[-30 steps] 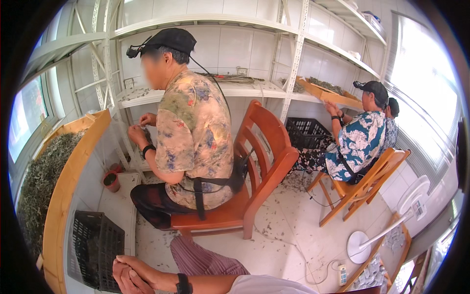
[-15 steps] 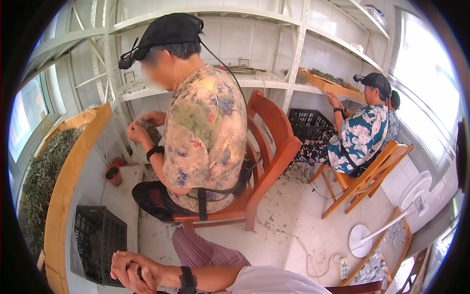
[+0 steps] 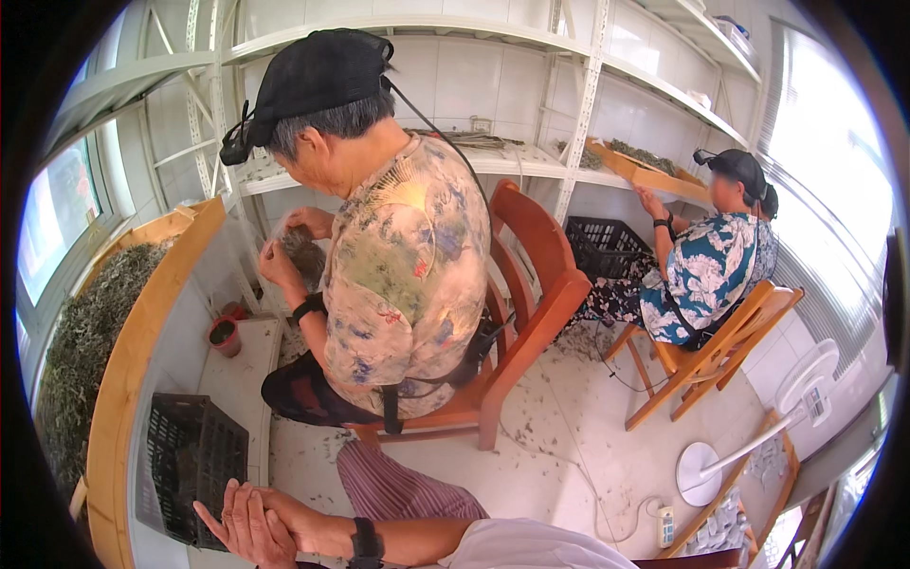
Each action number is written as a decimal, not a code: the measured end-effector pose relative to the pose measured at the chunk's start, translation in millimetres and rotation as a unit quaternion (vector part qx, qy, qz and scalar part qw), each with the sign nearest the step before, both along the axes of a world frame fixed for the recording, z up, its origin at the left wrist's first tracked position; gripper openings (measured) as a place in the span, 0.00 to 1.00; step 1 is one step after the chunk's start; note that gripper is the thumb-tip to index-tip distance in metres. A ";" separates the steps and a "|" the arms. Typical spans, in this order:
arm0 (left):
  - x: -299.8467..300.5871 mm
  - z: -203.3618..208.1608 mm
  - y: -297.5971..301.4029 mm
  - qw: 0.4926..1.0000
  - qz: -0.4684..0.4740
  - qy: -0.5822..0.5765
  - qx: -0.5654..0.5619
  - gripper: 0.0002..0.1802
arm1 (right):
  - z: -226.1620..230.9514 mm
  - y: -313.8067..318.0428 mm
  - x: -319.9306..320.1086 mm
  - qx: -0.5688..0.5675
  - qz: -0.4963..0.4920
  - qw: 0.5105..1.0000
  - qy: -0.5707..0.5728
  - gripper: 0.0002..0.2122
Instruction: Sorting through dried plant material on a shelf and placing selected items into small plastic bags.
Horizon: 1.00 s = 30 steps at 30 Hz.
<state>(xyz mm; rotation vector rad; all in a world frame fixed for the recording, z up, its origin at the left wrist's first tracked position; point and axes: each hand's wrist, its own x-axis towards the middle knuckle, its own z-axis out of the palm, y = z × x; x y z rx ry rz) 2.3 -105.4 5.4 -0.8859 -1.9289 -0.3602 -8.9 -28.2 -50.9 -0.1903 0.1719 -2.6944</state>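
At the lower left, my right hand (image 3: 292, 517) and my left hand (image 3: 239, 527) are pressed together, one partly over the other. A dark band circles my right wrist. Several fingers, seemingly my left hand's, are stretched upward and to the left. My right hand's fingers are mostly hidden, and anything between the palms cannot be seen. Just behind the hands stands a black plastic crate (image 3: 226, 422) with slotted walls, its inside dark. Left of the crate, a wooden-framed tray (image 3: 123, 398) holds a heap of dried grey-green plant matter (image 3: 81, 351).
A co-worker (image 3: 398, 256) on a brown chair (image 3: 536, 313) handles a grey-brown clump. Farther right, people (image 3: 701, 256) sit beside another black crate (image 3: 607, 248). White shelving (image 3: 398, 175) lines the wall. A white fan (image 3: 701, 471), a cable and plant scraps lie across the floor.
Fingers at my joined hands have straightened out; the dark bits visible between them before are out of sight. The near co-worker's head has bent lower, and the view has shifted slightly.
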 end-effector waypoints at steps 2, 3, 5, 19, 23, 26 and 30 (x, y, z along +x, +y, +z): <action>1.6 0.9 -2.5 1.000 0.021 0.015 -0.011 0.17 | 4.0 -3.3 -1.2 0.053 -0.028 0.998 -0.011 0.11; 4.0 0.7 -1.5 0.999 0.037 0.029 -0.020 0.18 | 1.9 -0.4 -1.0 0.055 -0.028 0.998 -0.010 0.11; 9.0 -6.3 -2.2 0.998 0.061 0.014 -0.016 0.18 | -4.0 6.8 -0.9 -0.049 0.052 0.997 0.029 0.18; 27.3 -42.7 -0.5 0.972 0.171 -0.159 0.026 0.15 | 6.3 3.8 24.2 -0.269 0.235 0.924 -0.134 0.17; 27.6 -44.0 3.9 0.968 0.202 -0.150 0.014 0.15 | -0.6 0.0 29.0 -0.399 0.296 0.858 -0.131 0.14; 27.6 -43.7 8.9 0.961 0.243 -0.133 -0.007 0.14 | 3.3 8.9 29.6 -0.048 0.090 0.995 0.010 0.14; 29.8 -38.7 10.9 0.874 0.427 -0.119 -0.199 0.14 | -2.9 12.2 26.3 0.037 0.043 0.996 0.066 0.15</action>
